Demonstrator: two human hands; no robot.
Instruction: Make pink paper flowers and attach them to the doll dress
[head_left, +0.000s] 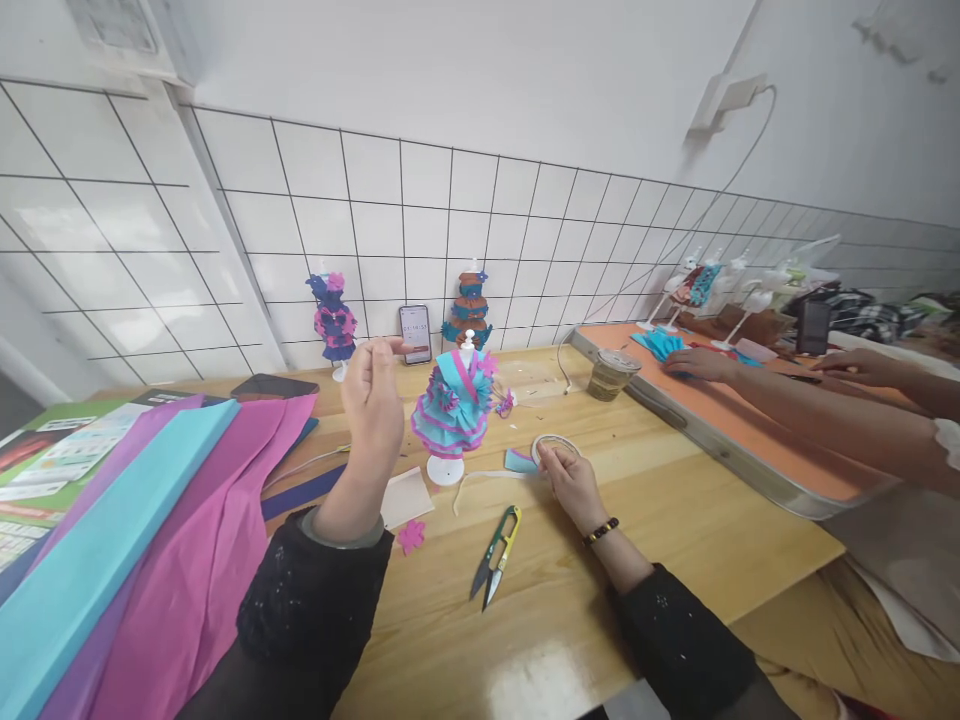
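Note:
My left hand [373,400] is raised left of a small dress form in a turquoise and pink crepe-paper dress [452,405]. Its fingers are pinched together; what they hold, if anything, is too small to make out. To the right of the form, my right hand [574,487] is closed at the near rim of a roll of white tape [559,440]. A thin pale strip [487,473] runs across the table toward it. A turquoise and pink paper piece [519,460] lies by those fingertips. Thread snips [496,555] and a pink paper flower [411,537] lie nearer me.
Crepe-paper sheets [187,520] cover the left side. Two more dressed forms, one blue and pink [334,320], one brown and blue [470,305], flank a phone [415,333]. A plastic cup [611,375] stands before an orange-topped table [720,420], where another person's hands work with blue paper.

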